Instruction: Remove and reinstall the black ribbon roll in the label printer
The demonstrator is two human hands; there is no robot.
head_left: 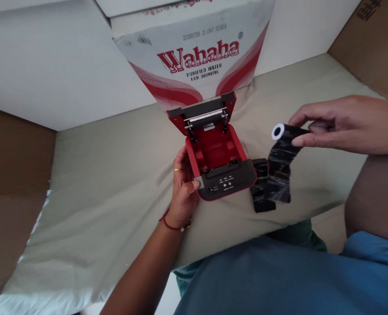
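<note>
My left hand grips the left side of a small red and black printer, the thumb on its front corner near the grey tab. The printer's lid stands raised, showing a white roller and a hollow red paper bay. In my right hand, a roll of black marbled paper with a white end is pinched between thumb and fingers. It is held to the right of the printer, apart from it. A loose strip hangs from the roll, overlapping a dark marbled piece on the cloth.
A Wahaha water carton stands directly behind the printer. Pale cloth covers the work surface. Brown cardboard rises at the left and at the far right. My blue clothing borders the near edge.
</note>
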